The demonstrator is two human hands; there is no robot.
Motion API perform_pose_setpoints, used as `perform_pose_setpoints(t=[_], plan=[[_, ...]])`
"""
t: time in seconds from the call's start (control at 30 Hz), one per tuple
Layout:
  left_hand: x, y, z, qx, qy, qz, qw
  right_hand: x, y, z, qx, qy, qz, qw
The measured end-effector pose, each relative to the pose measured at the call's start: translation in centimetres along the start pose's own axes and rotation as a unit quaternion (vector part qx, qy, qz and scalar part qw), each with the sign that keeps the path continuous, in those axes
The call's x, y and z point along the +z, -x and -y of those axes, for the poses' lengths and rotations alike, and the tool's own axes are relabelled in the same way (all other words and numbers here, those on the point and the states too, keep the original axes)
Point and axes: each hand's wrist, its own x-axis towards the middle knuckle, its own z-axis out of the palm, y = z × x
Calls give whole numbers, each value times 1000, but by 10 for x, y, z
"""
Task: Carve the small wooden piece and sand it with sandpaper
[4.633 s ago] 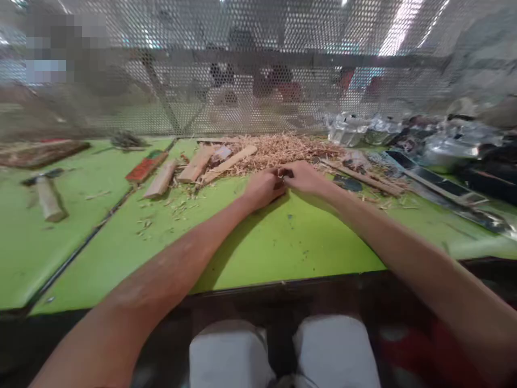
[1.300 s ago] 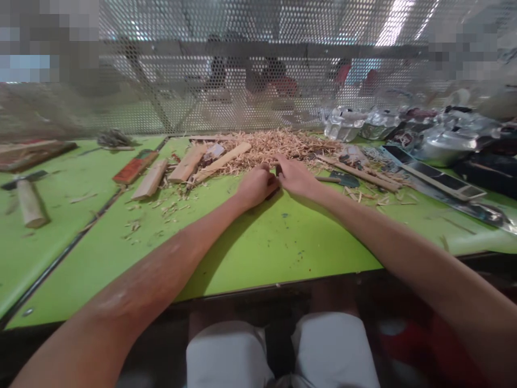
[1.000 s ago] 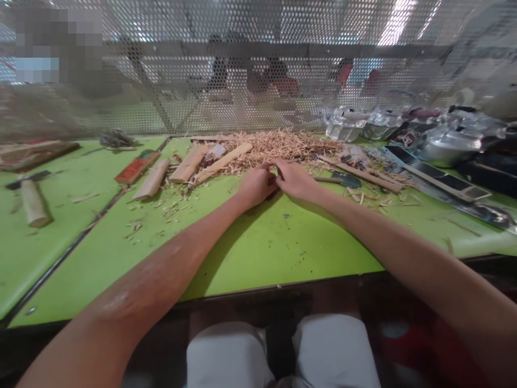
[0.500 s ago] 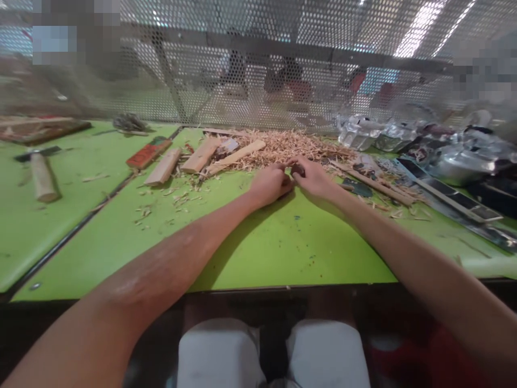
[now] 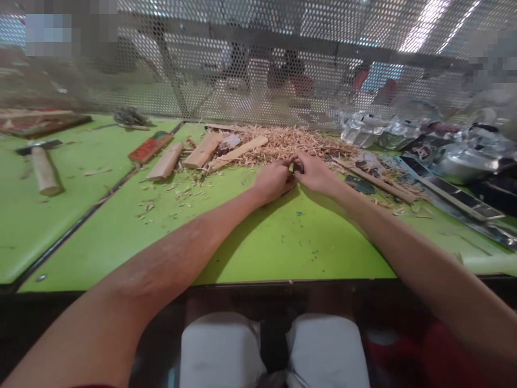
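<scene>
My left hand (image 5: 274, 181) rests low over the green table (image 5: 291, 237), its fingers curled and closed. Fingertip to fingertip with it is my right hand (image 5: 313, 171), also bent into a pinch. Whatever lies between the fingers, if anything, is too small or hidden to make out. Just behind both hands spreads a heap of wood shavings (image 5: 299, 139). Left of my left hand lie a flat wooden strip (image 5: 246, 151) and two wooden blocks (image 5: 205, 150) (image 5: 165, 161). A long wooden stick (image 5: 375, 180) lies right of my right hand.
A hammer (image 5: 44, 170) and a red-orange block (image 5: 150, 147) are on the left. Metal, foil-like objects (image 5: 462, 161) and a dark-panelled strip (image 5: 452, 188) crowd the right side. A perforated metal screen (image 5: 250, 70) stands along the back. The table's front edge (image 5: 291, 282) is close to my knees.
The view has shifted slightly, so the whole scene sits a little higher and to the right. My hands stay together, with the fingers barely altered.
</scene>
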Motion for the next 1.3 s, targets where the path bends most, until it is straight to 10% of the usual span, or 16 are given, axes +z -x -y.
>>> perform_pose_setpoints(t=[1.3], plan=[[7, -1, 11, -21, 24, -18, 999, 0, -2, 7, 12, -15, 41, 999]])
